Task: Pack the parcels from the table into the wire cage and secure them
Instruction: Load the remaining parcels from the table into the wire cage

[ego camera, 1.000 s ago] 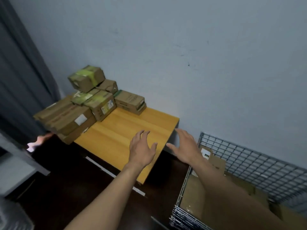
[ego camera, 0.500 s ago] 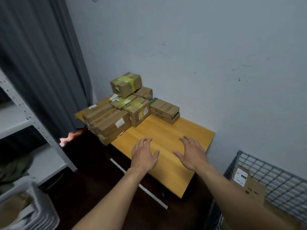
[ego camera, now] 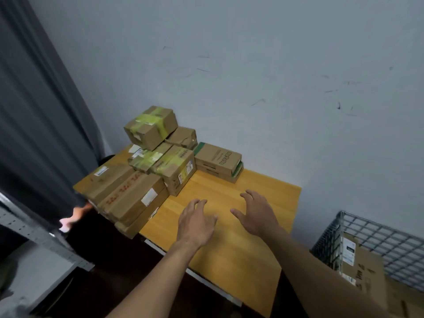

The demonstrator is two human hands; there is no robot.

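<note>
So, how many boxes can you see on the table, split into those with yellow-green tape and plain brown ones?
Boxes with yellow-green tape: 3
Plain brown boxes: 6
Total: 9 visible; any hidden underneath can't be counted.

parcels [ego camera: 149,175]: brown cardboard, several bound with yellow-green tape, stacked in a pile at the far left of the table | table [ego camera: 263,203]: light wood, near half left bare | wire cage [ego camera: 378,235]: grey mesh, placed right of the table, labelled cardboard box [ego camera: 360,269] seen inside
</note>
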